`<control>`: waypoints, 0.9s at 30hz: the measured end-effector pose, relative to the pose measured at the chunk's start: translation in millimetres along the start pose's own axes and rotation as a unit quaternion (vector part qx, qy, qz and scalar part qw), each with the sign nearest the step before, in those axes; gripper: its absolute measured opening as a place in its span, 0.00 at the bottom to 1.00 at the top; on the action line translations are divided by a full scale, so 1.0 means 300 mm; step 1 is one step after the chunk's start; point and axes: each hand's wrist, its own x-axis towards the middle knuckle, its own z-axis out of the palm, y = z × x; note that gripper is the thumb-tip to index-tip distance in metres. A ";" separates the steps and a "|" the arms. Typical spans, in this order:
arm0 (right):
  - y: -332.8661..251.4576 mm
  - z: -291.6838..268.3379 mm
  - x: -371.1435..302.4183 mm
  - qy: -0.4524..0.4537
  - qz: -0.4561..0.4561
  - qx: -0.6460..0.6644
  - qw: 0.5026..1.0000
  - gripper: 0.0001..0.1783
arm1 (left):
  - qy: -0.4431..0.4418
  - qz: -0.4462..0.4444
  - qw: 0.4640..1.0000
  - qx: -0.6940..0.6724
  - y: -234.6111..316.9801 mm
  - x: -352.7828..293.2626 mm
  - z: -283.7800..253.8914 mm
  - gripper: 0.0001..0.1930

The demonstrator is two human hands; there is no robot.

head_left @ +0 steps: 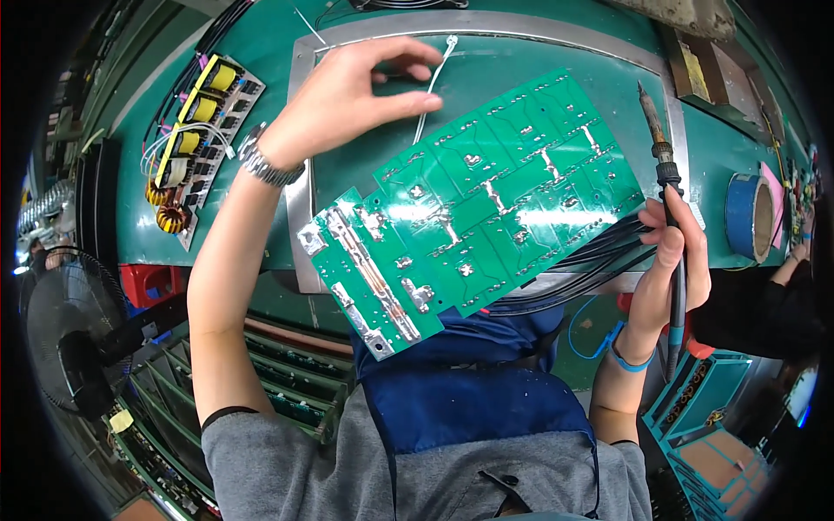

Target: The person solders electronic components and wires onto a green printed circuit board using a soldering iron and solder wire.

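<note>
A large green circuit board (495, 195) lies tilted across the front of the bench, its soldered face up, with shiny silver strips at the left end. My left hand (360, 95) hovers over its upper left side, thumb and fingers apart. A thin white wire (442, 65) passes by those fingertips; I see no grip on it. Right of the board, my right hand (682, 243) is closed round a soldering iron (667, 169). The iron points up and away from the board. Black cables (599, 249) run from beneath the board's right edge beside that hand.
A second board (195, 143) with yellow-wrapped transformers and copper coils stands at the left. A blue tape roll (749, 217) is at the right. Below the bench are a black fan (78, 330) and a green rack (287, 391) of boards. Another person's arm (790, 265) shows far right.
</note>
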 end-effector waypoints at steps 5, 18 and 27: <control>-0.017 0.019 -0.004 0.005 0.025 -0.017 1.000 0.18 | 0.088 0.082 0.989 0.083 -0.051 0.066 0.047 0.15; -0.027 0.020 -0.016 0.022 0.049 -0.033 0.998 0.16 | 0.023 -0.058 0.998 0.014 0.006 0.045 0.033 0.10; -0.027 0.011 -0.020 0.014 0.047 -0.039 0.998 0.15 | 0.091 -0.150 0.984 -0.013 -0.062 -0.083 -0.033 0.12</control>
